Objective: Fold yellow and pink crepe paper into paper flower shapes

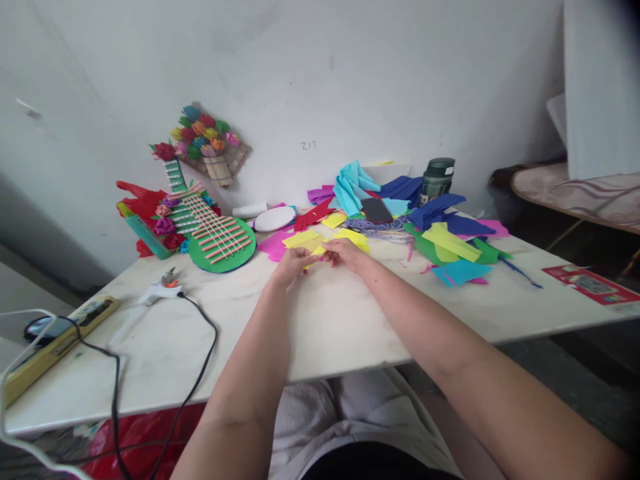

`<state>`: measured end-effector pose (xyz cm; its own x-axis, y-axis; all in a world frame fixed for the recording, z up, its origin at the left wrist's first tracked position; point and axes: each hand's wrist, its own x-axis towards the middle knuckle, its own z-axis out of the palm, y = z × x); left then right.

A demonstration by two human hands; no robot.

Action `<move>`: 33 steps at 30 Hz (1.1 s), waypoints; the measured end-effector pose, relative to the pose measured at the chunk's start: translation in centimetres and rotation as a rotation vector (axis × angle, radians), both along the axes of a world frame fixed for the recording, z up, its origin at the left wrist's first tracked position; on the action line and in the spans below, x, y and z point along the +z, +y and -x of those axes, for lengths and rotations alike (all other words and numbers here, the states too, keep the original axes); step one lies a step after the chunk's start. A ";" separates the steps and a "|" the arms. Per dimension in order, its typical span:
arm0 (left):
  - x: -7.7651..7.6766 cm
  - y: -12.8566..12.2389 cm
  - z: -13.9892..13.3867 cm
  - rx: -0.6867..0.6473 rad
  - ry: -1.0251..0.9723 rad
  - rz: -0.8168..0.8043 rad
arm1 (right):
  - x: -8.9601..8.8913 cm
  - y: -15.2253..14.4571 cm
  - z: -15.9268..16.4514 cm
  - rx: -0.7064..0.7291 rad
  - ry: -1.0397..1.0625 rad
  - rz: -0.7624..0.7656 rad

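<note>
Both hands meet over the middle of the white table [345,320]. My left hand [295,263] is closed, its fingertips pinching a small piece of yellow crepe paper [316,248]. My right hand [343,253] pinches the same piece from the other side, thumb and fingers together. Right behind the hands lie more yellow paper pieces [303,239], partly hidden by my fingers. Pink paper [273,247] spreads just left of them, next to a white oval disc [275,219].
A green paper guitar [223,247] with paper flowers leans at the left. Nearby lie a glue gun [163,290] with a black cord and a power strip [60,340]. Coloured paper [355,187], a dark phone-like slab [377,211] and a green flask [437,179] stand behind, right.
</note>
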<state>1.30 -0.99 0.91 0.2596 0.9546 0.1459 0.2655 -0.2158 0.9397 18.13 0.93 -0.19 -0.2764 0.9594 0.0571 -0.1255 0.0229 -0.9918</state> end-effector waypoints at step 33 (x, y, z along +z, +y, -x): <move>-0.3 0.0 0.4 -0.062 -0.101 0.042 | -0.2 0.0 0.2 -0.021 -0.103 -0.114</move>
<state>0.93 -0.95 0.59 0.3044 0.9430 0.1345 0.1567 -0.1888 0.9694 17.93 0.90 -0.37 -0.2667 0.9538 0.1384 -0.0216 0.1377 -0.9902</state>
